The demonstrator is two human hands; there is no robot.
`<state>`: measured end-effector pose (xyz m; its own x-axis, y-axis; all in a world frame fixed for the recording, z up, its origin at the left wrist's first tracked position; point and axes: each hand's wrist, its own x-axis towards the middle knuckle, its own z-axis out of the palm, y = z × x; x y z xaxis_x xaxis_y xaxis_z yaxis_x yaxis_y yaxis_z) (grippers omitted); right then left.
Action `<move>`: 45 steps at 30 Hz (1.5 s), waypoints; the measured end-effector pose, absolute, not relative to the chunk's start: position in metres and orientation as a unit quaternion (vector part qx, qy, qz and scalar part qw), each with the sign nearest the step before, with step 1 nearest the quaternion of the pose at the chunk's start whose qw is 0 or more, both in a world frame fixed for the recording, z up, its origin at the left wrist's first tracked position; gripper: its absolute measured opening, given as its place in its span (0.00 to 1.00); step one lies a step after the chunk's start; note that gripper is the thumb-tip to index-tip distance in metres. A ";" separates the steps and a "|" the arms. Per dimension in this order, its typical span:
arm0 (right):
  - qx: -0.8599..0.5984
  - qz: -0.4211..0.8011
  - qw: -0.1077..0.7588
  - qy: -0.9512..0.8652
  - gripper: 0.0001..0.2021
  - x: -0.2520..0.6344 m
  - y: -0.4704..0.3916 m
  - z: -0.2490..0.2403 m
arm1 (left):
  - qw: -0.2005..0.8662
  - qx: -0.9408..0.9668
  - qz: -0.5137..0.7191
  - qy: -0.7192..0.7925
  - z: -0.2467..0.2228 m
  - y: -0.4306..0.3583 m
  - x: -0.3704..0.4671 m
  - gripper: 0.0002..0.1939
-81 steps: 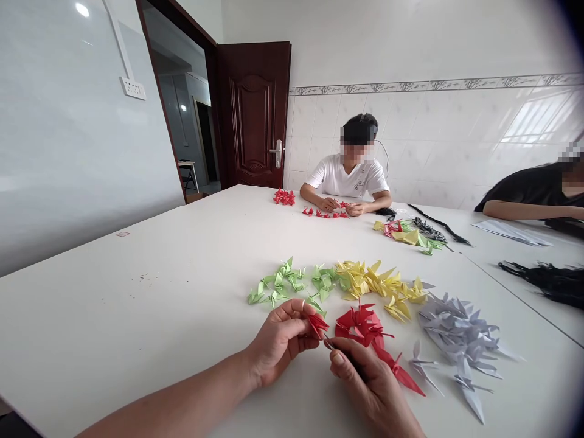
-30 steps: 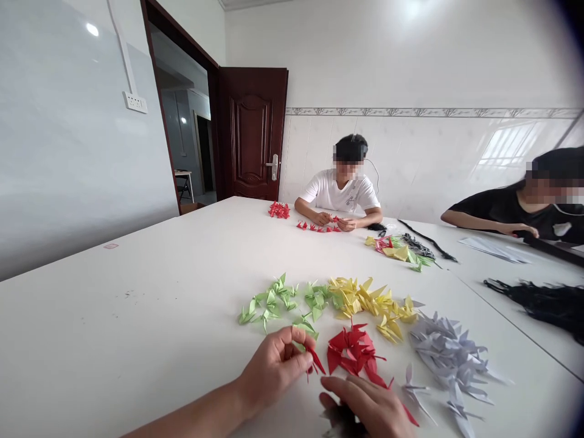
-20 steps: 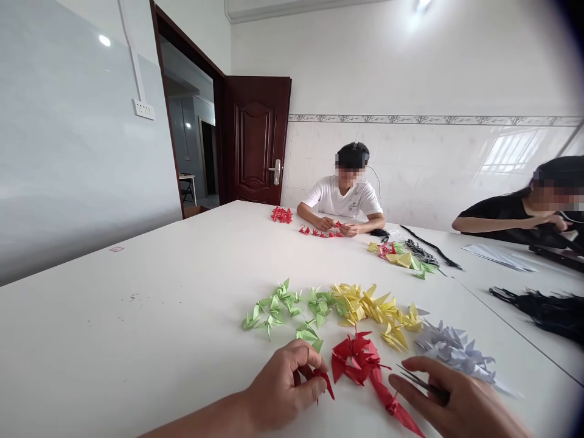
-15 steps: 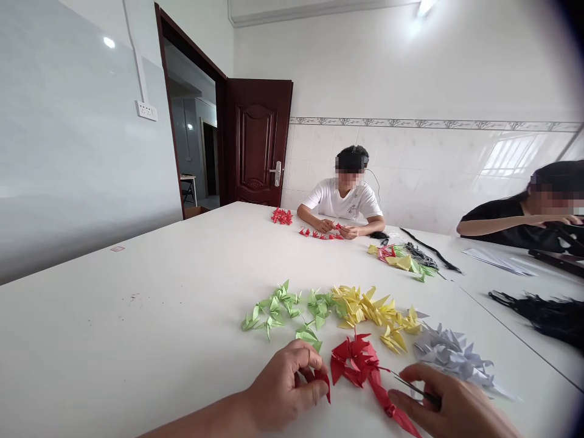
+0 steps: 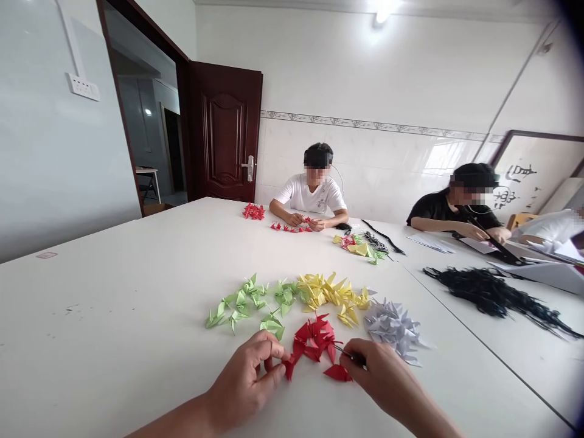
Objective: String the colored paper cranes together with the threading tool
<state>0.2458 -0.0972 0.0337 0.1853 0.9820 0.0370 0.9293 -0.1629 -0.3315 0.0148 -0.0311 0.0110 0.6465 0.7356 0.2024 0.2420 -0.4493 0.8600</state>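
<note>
My left hand (image 5: 249, 380) is closed, its thumb and fingers pinching a folded red paper crane (image 5: 289, 368) at the left edge of a small heap of red paper cranes (image 5: 314, 336). On the heap's other side, my right hand (image 5: 381, 370) is wrapped round a slim dark pointed tool (image 5: 358, 358); most of it is hidden in the fingers. Its thin tip points left at the heap. One more red crane (image 5: 338, 373) lies under the right fingertips. Green paper cranes (image 5: 239, 301), yellow paper cranes (image 5: 331, 291) and pale grey-white paper cranes (image 5: 395, 325) curve behind the red ones.
Across the white table (image 5: 137, 365), a person in a white shirt (image 5: 310, 194) handles red cranes. At right, a person in black (image 5: 449, 210) works beside papers. Black cords (image 5: 493, 291) and mixed cranes (image 5: 360, 248) lie on the table.
The view has turned right. My left hand's pinched crane now meets the red heap, from which it stood apart. The tool's tip has come closer to the heap.
</note>
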 end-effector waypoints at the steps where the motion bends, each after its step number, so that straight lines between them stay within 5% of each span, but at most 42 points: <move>1: -0.754 0.088 0.151 -0.634 0.13 0.246 -0.097 0.035 | 0.421 0.803 0.301 0.296 0.010 -0.031 0.015 0.07; 6: -0.709 0.087 0.296 -0.634 0.14 0.238 -0.102 0.040 | 0.425 0.798 0.361 0.228 0.013 -0.038 0.018 0.07; 12: -0.634 0.165 0.432 -0.620 0.15 0.209 -0.113 0.039 | 0.559 0.726 0.340 0.212 0.016 -0.052 0.025 0.12; 20: -0.590 0.197 0.434 -0.652 0.13 0.193 -0.117 0.031 | 0.720 0.587 0.307 0.206 0.010 -0.044 0.027 0.12; 33: -0.561 0.226 0.488 -0.629 0.15 0.192 -0.117 0.029 | 0.745 0.529 0.340 0.224 0.018 -0.041 0.029 0.12; 45: -0.611 0.155 0.372 -0.681 0.16 0.193 -0.119 0.021 | 0.758 0.494 0.347 0.247 0.024 -0.032 0.016 0.13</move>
